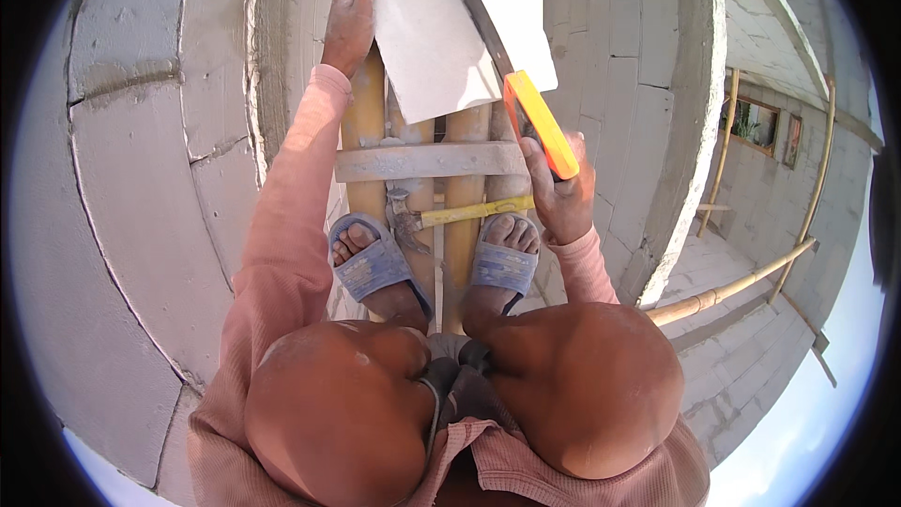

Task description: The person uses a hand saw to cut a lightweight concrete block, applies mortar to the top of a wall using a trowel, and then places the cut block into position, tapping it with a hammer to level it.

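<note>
Head view. The person is squatting on a scaffold of bamboo poles (364, 131) running away from the camera, both knees filling the lower frame. A grey wooden crosspiece (427, 161) is lying across the poles ahead of the feet.

The left hand (349, 14) is pressing on the left edge of a pale grey block (436, 38) that is resting on the far ends of the poles; its fingers are lying flat and close together along that edge, thumb on the block face.

The right hand (563, 195) is clamping its fingers around the orange handle of a hand saw (537, 122). The saw's dark blade is slanting up and to the left across the block, seemingly sitting in a cut, though the contact line is hard to make out at this angle.

A hammer with a yellow handle (469, 212) is lying crosswise on the poles, just ahead of the 2 blue sandals (375, 263), its head near the left foot.

Block walls (141, 225) are standing to the left and right. A bamboo rail (741, 284) is crossing the lower level at right.
</note>
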Motion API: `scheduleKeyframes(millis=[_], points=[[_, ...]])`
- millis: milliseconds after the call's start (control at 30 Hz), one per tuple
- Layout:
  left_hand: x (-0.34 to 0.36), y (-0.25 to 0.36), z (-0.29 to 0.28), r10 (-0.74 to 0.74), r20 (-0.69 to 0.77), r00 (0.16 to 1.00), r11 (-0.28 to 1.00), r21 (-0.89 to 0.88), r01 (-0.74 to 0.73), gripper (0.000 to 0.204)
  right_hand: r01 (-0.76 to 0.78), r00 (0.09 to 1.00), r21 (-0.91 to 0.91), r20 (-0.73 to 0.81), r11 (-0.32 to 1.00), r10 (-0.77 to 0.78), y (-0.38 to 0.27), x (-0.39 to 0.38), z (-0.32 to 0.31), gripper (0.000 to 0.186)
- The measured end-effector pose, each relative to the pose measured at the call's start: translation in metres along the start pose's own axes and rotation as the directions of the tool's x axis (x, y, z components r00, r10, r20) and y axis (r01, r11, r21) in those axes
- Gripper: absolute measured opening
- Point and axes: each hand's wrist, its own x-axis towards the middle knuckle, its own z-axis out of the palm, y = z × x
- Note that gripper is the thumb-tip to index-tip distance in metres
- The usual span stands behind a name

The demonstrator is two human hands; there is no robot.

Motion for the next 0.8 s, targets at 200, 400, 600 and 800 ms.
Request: scheduleKeyframes(millis=[200, 400, 600, 800], points=[[-0.012, 0.02, 0.006, -0.013, 0.062, 0.998, 0.984, -0.178, 0.024, 0.083, -0.138, 0.95, -0.133, 0.264, 0.982, 0.169, 0.014, -0.091, -0.057, 0.02], [0.008, 0.019, -0.012, -0.018, 0.183, 0.983, 0.967, -0.247, 0.063, 0.08, 0.012, 0.997, -0.099, 0.079, 0.995, -0.004, 0.014, -0.042, -0.019, 0.017], [-0.001, 0.018, 0.002, 0.027, 0.072, 0.997, 0.978, -0.207, -0.012, 0.081, -0.228, 0.963, 0.03, 0.157, 0.973, 0.22, 0.048, -0.16, -0.071, 0.022], [0.0, 0.003, 0.012, 0.08, 0.005, 0.997, 0.98, -0.183, -0.077, 0.087, -0.136, 0.987, -0.08, 0.07, 0.988, 0.141, 0.034, -0.087, -0.043, 0.019]])
